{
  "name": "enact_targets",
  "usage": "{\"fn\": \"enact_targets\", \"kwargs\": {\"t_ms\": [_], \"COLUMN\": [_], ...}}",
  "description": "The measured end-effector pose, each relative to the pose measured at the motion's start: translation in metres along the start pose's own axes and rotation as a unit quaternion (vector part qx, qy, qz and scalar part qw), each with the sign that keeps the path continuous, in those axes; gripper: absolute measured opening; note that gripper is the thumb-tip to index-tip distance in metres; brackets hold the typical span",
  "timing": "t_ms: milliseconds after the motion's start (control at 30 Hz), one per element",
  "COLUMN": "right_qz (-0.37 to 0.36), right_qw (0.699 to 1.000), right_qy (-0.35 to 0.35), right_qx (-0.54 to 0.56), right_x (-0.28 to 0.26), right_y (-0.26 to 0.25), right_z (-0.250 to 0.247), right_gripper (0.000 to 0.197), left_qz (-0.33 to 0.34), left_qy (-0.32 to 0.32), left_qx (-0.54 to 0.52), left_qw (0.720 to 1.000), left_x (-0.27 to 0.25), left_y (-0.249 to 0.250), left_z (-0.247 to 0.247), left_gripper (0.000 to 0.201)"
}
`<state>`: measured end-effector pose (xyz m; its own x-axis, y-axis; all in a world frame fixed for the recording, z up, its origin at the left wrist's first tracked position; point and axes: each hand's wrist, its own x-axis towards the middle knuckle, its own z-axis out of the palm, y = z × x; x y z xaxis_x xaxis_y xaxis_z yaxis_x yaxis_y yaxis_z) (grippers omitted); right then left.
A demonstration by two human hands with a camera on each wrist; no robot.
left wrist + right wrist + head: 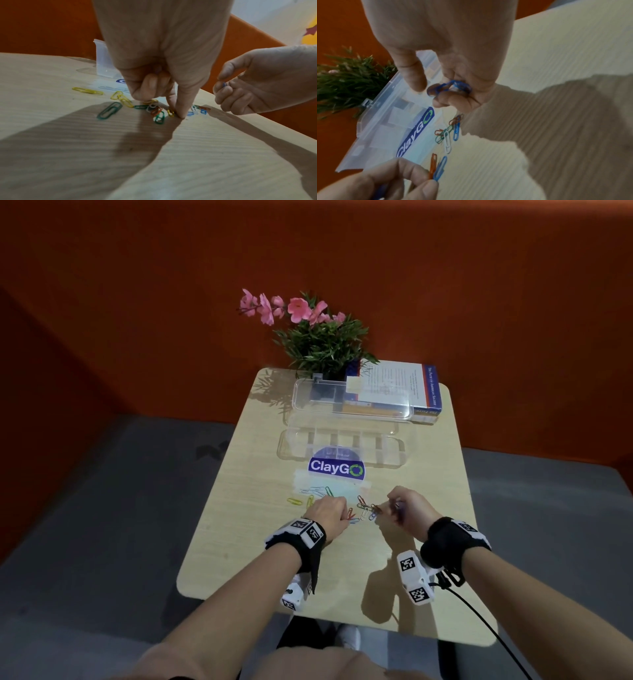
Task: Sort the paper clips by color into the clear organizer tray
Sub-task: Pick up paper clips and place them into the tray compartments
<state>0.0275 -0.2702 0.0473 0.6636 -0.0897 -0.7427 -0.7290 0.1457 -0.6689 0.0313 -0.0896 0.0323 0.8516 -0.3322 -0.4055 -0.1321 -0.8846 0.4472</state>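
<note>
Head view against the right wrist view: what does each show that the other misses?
Only the head view shows the book, the pink flowers, the yellow paper clips left of the left hand, and the whole clear organizer tray, whose compartments look unfilled. Only the right wrist view shows the blue paper clips curled inside the right hand. Both show the ClayGo sticker and loose clips on the table.
</note>
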Motion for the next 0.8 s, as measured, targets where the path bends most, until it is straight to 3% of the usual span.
{"fn": "enact_targets", "kwargs": {"t_ms": [167,300,433,600,667,733,800], "right_qz": [0.019,-0.067,-0.143,-0.207,-0.217,-0.227,-0.247], "right_qw": [0.999,0.984,0.918,0.855,0.801,0.762,0.748], "right_qy": [-0.037,0.003,0.013,0.034,0.021,0.016,0.024], "right_qx": [0.008,-0.162,-0.369,-0.474,-0.557,-0.606,-0.616], "right_x": [-0.004,-0.008,-0.011,-0.009,-0.007,-0.009,-0.01], "right_y": [0.0,-0.004,-0.001,0.012,0.014,0.013,0.011], "right_z": [0.008,0.013,0.016,0.015,0.013,0.013,0.014], "right_gripper": [0.03,0.03,0.022,0.006,0.005,0.017,0.021], "left_qz": [0.012,0.0,-0.021,-0.029,-0.011,0.028,0.053], "left_qy": [-0.005,-0.002,0.048,0.074,0.076,0.061,0.041], "left_qx": [0.003,-0.016,-0.022,-0.006,-0.007,-0.001,0.008], "left_qw": [1.0,1.0,0.998,0.997,0.997,0.998,0.998], "left_x": [-0.004,-0.008,-0.009,-0.008,-0.01,-0.011,-0.012], "left_y": [-0.003,-0.009,-0.016,-0.016,-0.014,-0.008,0.0], "left_z": [-0.007,-0.017,-0.023,-0.021,-0.018,-0.014,-0.009], "left_gripper": [0.007,0.007,0.014,0.013,0.012,0.015,0.019]}}
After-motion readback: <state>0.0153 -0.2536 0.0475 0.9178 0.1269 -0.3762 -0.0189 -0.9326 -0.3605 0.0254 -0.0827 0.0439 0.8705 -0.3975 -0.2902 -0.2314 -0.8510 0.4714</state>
